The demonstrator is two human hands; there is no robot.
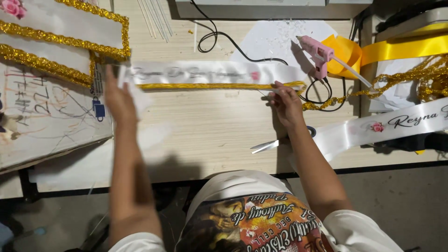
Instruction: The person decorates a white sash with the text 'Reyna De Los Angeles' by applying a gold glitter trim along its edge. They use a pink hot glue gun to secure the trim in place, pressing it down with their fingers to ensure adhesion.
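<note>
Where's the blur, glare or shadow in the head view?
Head view: left hand and the white sash end by it are motion-blurred; right hand, glue gun and scissors are sharp; soft arm shadows on the table; mild sheen on the yellow ribbon.

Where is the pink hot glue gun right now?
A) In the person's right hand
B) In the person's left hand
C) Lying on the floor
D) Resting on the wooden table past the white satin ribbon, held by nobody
D: the pink hot glue gun rests on the wooden table beyond the white satin ribbon, while the right hand presses the ribbon's gold glitter trim and the left hand is at the ribbon's other end.
</note>
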